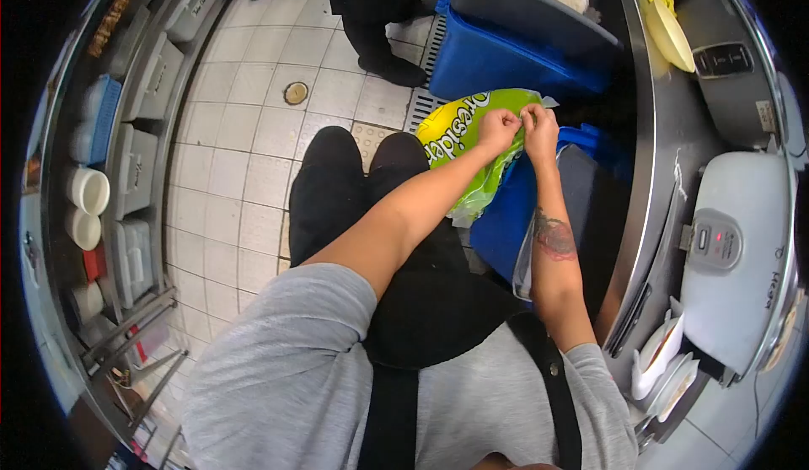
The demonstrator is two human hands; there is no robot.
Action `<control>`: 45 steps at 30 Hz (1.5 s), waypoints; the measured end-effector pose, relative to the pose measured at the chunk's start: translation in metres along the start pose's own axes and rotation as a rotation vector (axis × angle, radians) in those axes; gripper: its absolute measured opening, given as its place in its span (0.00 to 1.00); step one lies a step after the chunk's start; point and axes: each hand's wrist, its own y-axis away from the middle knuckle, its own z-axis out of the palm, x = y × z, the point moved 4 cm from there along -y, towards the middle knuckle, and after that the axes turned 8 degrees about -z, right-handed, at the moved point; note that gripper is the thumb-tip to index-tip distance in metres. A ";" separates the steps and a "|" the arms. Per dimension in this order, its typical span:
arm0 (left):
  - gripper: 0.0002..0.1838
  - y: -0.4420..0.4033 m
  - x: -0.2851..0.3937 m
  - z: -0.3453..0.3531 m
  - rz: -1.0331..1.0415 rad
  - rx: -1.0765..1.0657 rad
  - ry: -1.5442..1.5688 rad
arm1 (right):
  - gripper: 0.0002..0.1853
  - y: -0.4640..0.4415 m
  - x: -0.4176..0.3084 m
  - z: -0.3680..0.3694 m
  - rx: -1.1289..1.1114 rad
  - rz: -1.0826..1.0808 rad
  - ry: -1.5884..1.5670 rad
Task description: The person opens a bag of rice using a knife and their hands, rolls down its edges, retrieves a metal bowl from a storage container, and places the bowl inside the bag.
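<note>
A green and yellow plastic sack (484,171) with large white lettering stands in front of my legs, beside a blue bin (499,232). At the sack's upper right edge, my left hand (500,128) is closed in a pinch. Right beside it, my right hand (539,128) is also closed, its fingertips pinching the same edge. The two hands are almost touching. Exactly which bit of the edge each one grips is too small to make out, and the sack's contents are hidden.
Beyond the sack stand a blue tub (518,53) and a grey tub (539,2) with whitish contents. A steel counter (645,158) on the right bears a rice cooker (733,251). Left are shelves with storage containers (156,78). Another person's shoe (392,71) is ahead on the tiles.
</note>
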 end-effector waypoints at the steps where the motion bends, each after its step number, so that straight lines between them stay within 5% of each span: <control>1: 0.09 -0.002 -0.002 0.008 -0.004 -0.015 0.032 | 0.08 -0.002 0.007 -0.004 0.019 -0.045 0.036; 5: 0.10 -0.016 -0.028 0.006 -0.165 -0.327 0.376 | 0.08 -0.005 0.017 0.005 0.120 0.100 -0.088; 9: 0.15 -0.008 -0.020 0.001 -0.411 -0.374 0.326 | 0.08 -0.001 0.016 0.002 0.074 0.164 -0.157; 13: 0.23 -0.020 -0.043 0.003 -0.552 -0.560 0.671 | 0.09 0.003 0.023 0.009 0.044 0.236 -0.128; 17: 0.26 -0.005 -0.034 -0.006 -0.626 -0.423 0.645 | 0.14 -0.001 0.036 0.016 0.023 0.156 -0.034; 19: 0.26 -0.006 -0.034 -0.008 -0.584 -0.433 0.527 | 0.19 -0.009 0.033 0.009 -0.063 0.080 -0.039; 21: 0.26 -0.008 -0.032 -0.007 -0.526 -0.407 0.415 | 0.19 -0.006 0.027 0.002 -0.257 0.328 -0.219; 24: 0.24 -0.004 -0.028 -0.008 -0.423 -0.429 0.329 | 0.17 -0.004 -0.004 -0.027 -0.447 0.376 -0.314; 31: 0.07 -0.003 -0.041 -0.011 -0.154 -0.275 0.391 | 0.10 -0.017 -0.078 -0.065 -0.324 0.416 -0.702; 32: 0.07 -0.001 -0.039 -0.010 -0.109 -0.241 0.327 | 0.07 -0.019 -0.075 -0.060 -0.450 0.427 -0.701; 36: 0.08 0.007 -0.021 -0.015 0.095 -0.061 0.077 | 0.08 -0.026 -0.097 -0.041 -0.568 0.029 -0.716; 39: 0.08 0.011 -0.007 -0.016 0.093 0.005 -0.017 | 0.11 -0.025 -0.095 -0.036 -0.613 0.012 -0.859; 41: 0.08 0.008 -0.009 -0.014 0.022 -0.023 0.079 | 0.11 -0.026 -0.076 -0.037 -0.530 0.154 -0.617; 45: 0.06 0.002 -0.023 -0.004 -0.317 -0.257 0.555 | 0.11 -0.017 -0.022 -0.020 -0.270 -0.111 0.057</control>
